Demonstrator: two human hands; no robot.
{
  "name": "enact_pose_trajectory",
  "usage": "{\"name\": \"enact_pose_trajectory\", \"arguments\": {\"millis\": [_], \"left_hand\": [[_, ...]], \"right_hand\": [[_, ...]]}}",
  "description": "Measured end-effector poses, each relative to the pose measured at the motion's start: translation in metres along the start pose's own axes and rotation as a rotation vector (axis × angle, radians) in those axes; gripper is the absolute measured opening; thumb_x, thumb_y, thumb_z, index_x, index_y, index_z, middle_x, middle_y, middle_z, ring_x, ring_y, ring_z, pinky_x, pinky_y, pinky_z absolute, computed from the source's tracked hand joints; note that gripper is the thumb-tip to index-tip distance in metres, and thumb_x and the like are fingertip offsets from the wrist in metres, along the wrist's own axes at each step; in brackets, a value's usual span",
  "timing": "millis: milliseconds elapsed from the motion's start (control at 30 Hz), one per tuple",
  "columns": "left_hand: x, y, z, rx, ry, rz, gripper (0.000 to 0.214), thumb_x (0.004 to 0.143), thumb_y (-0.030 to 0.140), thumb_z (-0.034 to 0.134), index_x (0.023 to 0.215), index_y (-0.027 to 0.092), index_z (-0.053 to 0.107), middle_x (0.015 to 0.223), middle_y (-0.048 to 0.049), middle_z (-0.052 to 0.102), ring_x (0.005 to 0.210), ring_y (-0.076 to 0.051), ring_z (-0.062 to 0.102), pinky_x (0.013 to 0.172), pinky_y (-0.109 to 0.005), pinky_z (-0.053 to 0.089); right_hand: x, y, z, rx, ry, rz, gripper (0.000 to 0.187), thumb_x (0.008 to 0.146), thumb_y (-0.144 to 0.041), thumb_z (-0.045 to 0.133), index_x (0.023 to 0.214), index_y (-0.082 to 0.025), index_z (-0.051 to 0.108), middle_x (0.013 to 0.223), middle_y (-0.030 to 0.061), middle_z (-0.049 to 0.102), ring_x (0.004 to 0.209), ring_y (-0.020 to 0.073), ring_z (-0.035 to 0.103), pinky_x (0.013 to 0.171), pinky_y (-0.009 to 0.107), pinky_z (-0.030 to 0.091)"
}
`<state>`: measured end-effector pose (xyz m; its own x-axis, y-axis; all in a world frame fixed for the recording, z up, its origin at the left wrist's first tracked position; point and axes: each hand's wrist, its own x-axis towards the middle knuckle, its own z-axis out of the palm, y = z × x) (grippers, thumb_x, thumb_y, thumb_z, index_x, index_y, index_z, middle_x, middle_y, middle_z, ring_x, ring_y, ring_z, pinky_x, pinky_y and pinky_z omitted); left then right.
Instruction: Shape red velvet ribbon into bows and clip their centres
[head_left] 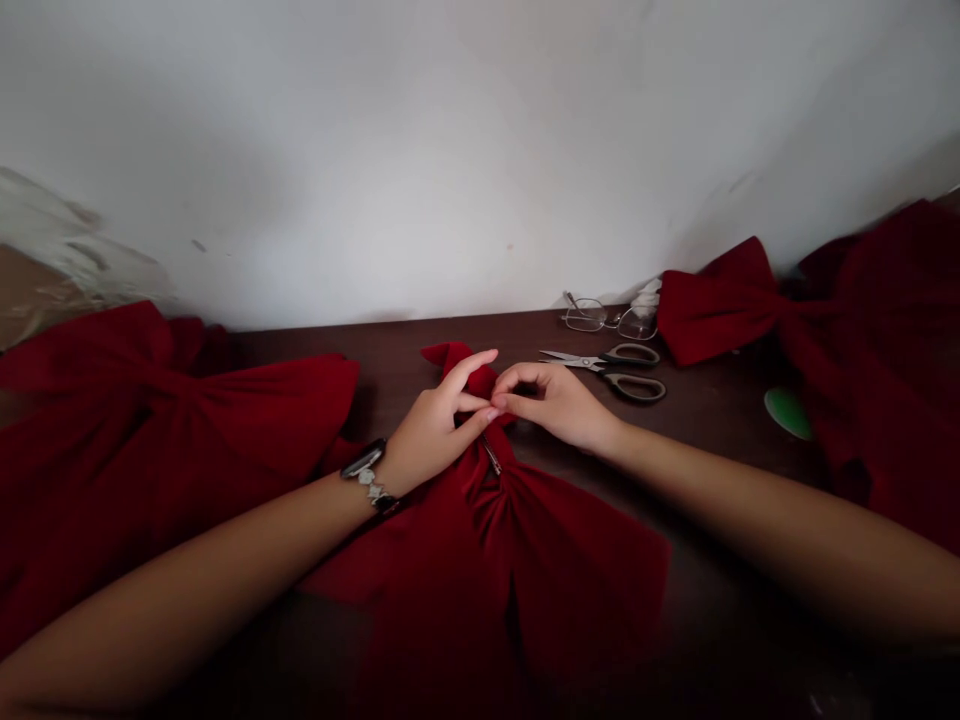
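A large red velvet bow (517, 550) lies on the dark wooden table (720, 420) in front of me, gathered at its middle. My left hand (439, 425), with a beaded bracelet at the wrist, pinches the red fabric at the gathered knot, index finger stretched over a red strip (450, 355). My right hand (559, 400) meets it fingertip to fingertip and pinches the same knot. A thin metal pin or clip (491, 455) shows just below the fingers.
Scissors (619, 370) with grey handles lie right of my hands, eyeglasses (607, 318) behind them by the white wall. Finished red bows rest at the left (150, 440) and far right (817, 330). A green object (787, 412) lies by the right bow.
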<state>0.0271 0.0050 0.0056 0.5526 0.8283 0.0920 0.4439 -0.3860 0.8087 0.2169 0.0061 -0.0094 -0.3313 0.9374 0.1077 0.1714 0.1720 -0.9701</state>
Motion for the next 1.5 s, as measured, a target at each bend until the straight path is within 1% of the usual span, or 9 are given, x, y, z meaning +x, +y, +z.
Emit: {"name": "enact_pose_trajectory", "arguments": {"millis": [67,167,233,333,533,800,967,1200,1500], "left_hand": [[0.003,-0.003,0.000,-0.031,0.002,-0.015,0.052,0.089,0.031,0.056,0.137,0.022,0.037,0.094,-0.0023,0.076,0.090,-0.017,0.070,0.091,-0.028,0.045],[0.007,-0.006,-0.002,-0.082,-0.006,-0.028,0.030,0.088,0.031,0.056,0.115,0.020,0.048,0.092,-0.0029,0.075,0.089,-0.018,0.070,0.085,-0.029,0.047],[0.010,-0.007,-0.003,-0.113,-0.038,-0.028,0.019,0.087,0.031,0.057,0.101,0.020,0.051,0.087,-0.0019,0.074,0.086,-0.018,0.070,0.080,-0.028,0.048],[0.012,-0.008,-0.005,-0.182,-0.063,-0.029,0.014,0.086,0.030,0.058,0.092,0.019,0.053,0.084,-0.0010,0.072,0.082,-0.017,0.069,0.076,-0.026,0.048],[0.013,-0.009,-0.003,-0.334,0.020,-0.028,0.019,0.080,0.030,0.066,0.091,0.016,0.058,0.085,-0.0033,0.070,0.082,-0.016,0.068,0.078,-0.027,0.051],[0.013,-0.010,-0.002,-0.261,0.053,-0.025,0.016,0.080,0.029,0.066,0.086,0.014,0.068,0.087,-0.0057,0.070,0.079,-0.016,0.065,0.075,-0.027,0.052],[0.015,-0.012,-0.003,-0.228,0.051,-0.015,0.014,0.078,0.028,0.068,0.080,0.014,0.069,0.082,-0.0050,0.070,0.077,-0.015,0.065,0.074,-0.027,0.052],[0.015,-0.012,-0.005,-0.335,0.003,-0.052,0.018,0.079,0.030,0.068,0.078,0.013,0.066,0.082,-0.0049,0.070,0.077,-0.015,0.066,0.074,-0.027,0.052],[0.014,-0.010,-0.005,-0.314,0.020,-0.057,0.015,0.077,0.026,0.069,0.075,0.012,0.067,0.079,-0.0054,0.070,0.074,-0.015,0.065,0.075,-0.028,0.051]], "right_hand": [[0.000,0.000,0.001,0.006,0.020,-0.009,0.013,0.081,-0.028,0.063,0.077,-0.016,0.065,0.077,0.0008,0.066,0.074,0.0119,0.058,0.077,0.027,0.045],[0.001,0.001,0.002,0.033,0.019,-0.031,0.017,0.082,-0.033,0.063,0.077,-0.016,0.062,0.075,-0.0002,0.062,0.071,0.0111,0.056,0.073,0.025,0.044],[0.001,0.001,0.002,0.039,0.007,-0.042,0.021,0.082,-0.037,0.063,0.077,-0.016,0.061,0.074,-0.0004,0.061,0.070,0.0110,0.055,0.072,0.025,0.044],[0.000,0.001,0.003,0.020,0.024,-0.059,0.024,0.082,-0.041,0.063,0.077,-0.017,0.060,0.075,-0.0004,0.061,0.071,0.0115,0.055,0.073,0.026,0.044],[0.000,0.003,0.004,0.028,0.082,-0.062,0.021,0.082,-0.037,0.064,0.079,-0.017,0.061,0.079,0.0007,0.061,0.075,0.0120,0.056,0.076,0.027,0.044],[0.000,0.002,0.002,0.045,0.068,-0.020,0.020,0.082,-0.037,0.064,0.078,-0.017,0.062,0.076,0.0005,0.062,0.071,0.0117,0.056,0.071,0.026,0.045],[0.001,0.001,0.003,0.055,0.059,-0.011,0.021,0.080,-0.038,0.066,0.076,-0.018,0.064,0.076,0.0008,0.064,0.071,0.0123,0.058,0.072,0.026,0.047],[-0.001,-0.001,0.001,0.134,0.082,0.022,0.018,0.080,-0.036,0.067,0.081,-0.018,0.066,0.079,0.0012,0.066,0.073,0.0120,0.060,0.073,0.027,0.048],[0.000,0.003,0.001,0.054,0.068,-0.004,0.014,0.075,-0.030,0.072,0.077,-0.017,0.068,0.079,0.0016,0.069,0.075,0.0131,0.062,0.076,0.028,0.048]]}}
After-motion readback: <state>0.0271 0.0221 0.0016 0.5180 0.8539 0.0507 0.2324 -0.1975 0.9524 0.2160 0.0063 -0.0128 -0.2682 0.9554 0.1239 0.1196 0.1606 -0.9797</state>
